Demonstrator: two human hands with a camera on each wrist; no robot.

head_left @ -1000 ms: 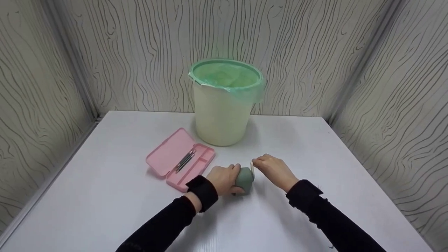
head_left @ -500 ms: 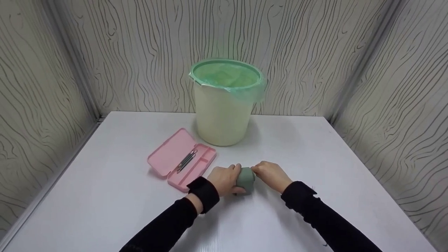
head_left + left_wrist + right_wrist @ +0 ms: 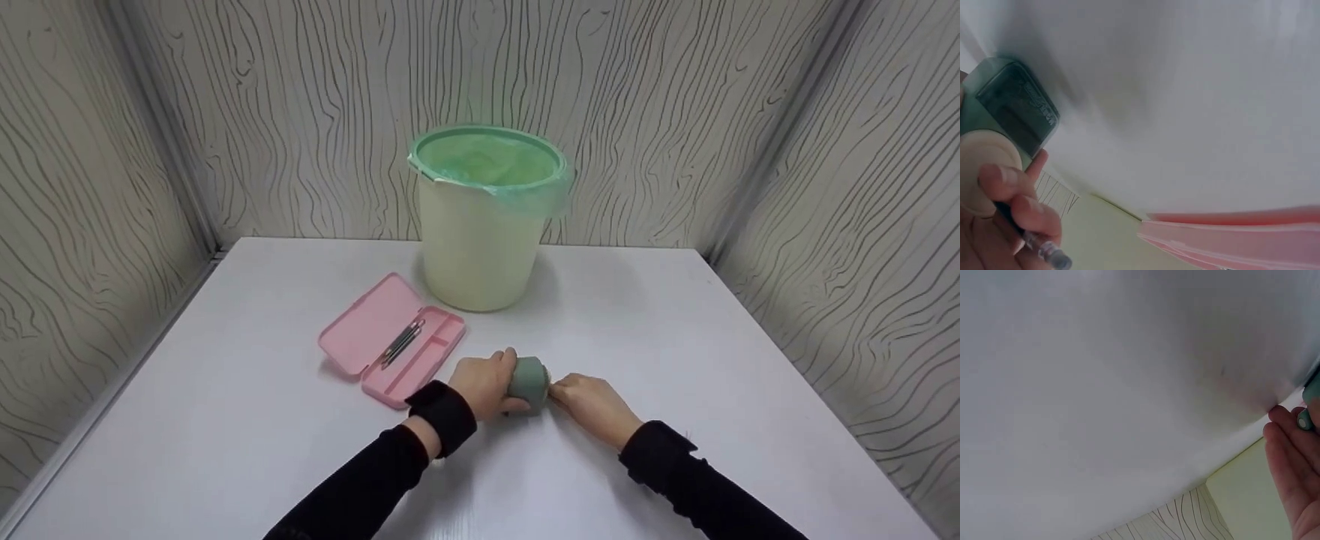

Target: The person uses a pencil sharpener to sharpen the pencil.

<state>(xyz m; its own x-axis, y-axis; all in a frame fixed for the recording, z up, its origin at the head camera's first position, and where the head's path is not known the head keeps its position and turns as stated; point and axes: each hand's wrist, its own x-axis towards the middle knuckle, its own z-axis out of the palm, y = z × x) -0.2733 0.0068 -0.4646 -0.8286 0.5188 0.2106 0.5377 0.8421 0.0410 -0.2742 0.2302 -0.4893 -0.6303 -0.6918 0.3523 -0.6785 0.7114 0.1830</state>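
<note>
My left hand [image 3: 482, 386] grips a green pencil sharpener [image 3: 528, 381] on the white table. In the left wrist view the sharpener [image 3: 985, 104] shows a dark clear shavings drawer [image 3: 1019, 107] and a cream round face [image 3: 985, 169]. A dark pencil [image 3: 1027, 233] points away from that face, with the curled fingers [image 3: 1033, 214] of the left hand round it. On the sharpener's other side my right hand [image 3: 592, 401] pinches the crank handle. The handle's green knob [image 3: 1304, 419] shows between the fingers in the right wrist view.
An open pink pencil case [image 3: 394, 341] lies left of the hands, with several dark pencils [image 3: 403, 343] in it. Behind stands a pale bin [image 3: 480, 247] with a green rim and liner. Wood-patterned panels [image 3: 315, 112] enclose the table's back and sides.
My right hand has swung from above the sharpener's right side down to lower beside it, turning the crank. The left hand and sharpener have barely moved.
</note>
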